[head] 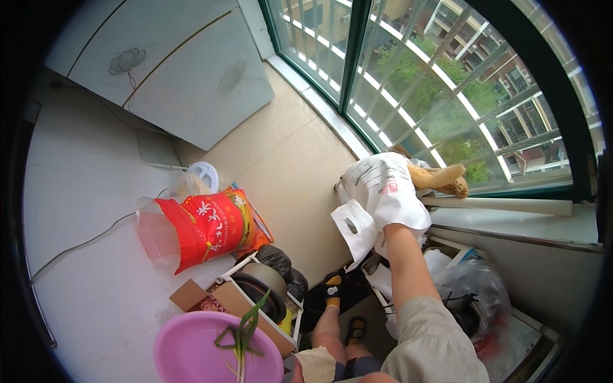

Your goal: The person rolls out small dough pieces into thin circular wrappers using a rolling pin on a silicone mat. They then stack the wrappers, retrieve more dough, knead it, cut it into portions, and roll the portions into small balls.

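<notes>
My right forearm reaches into the mouth of a white plastic carrier bag [388, 186] with printed writing, beside the window. The bag hides my right hand. One loop handle of the bag hangs out to the left. At the bottom edge my left hand [297, 374], mostly cut off, is closed on a pale beige cloth-like piece [316, 365]. To its left, a pink plastic basin [187, 344] holds several green onions [244, 335], whose leaves rise over the rim.
A red rice bag [206, 227] lies against the left wall. A white rack [297, 316] holds a metal pot [266, 277] and black plastic bags [275, 258]. Dried loofahs [438, 179] rest on the windowsill by a pale tube [503, 205]. Clear plastic bags [474, 282] lie at right.
</notes>
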`<state>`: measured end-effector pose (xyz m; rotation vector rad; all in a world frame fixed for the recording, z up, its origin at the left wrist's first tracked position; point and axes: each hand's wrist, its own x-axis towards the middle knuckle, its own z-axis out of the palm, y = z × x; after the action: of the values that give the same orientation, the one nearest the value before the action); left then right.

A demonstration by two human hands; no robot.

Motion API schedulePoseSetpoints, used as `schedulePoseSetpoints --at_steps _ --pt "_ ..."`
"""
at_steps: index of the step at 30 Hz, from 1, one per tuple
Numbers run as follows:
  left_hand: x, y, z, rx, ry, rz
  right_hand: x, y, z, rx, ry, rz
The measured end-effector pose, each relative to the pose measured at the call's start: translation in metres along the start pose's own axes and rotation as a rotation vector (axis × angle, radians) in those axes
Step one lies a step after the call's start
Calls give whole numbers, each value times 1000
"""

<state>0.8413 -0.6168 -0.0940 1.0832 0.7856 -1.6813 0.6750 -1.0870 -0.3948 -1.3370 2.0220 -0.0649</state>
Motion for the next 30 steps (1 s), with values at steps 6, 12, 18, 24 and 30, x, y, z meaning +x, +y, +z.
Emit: schedulePoseSetpoints --at_steps 6,12,18,24,30 --pt "9 6 0 -4 34 -7 16 7 20 199 -6 70" --pt "6 10 6 4 3 -17 14 12 5 766 -75 201" --pt "-8 8 14 19 -64 -13 -10 15 -33 1341 -213 366" --pt "-38 -9 13 26 -163 0 -53 20 -72 1577 -302 447" --pt "-85 -45 4 21 -320 36 -120 27 -110 1712 -403 448"
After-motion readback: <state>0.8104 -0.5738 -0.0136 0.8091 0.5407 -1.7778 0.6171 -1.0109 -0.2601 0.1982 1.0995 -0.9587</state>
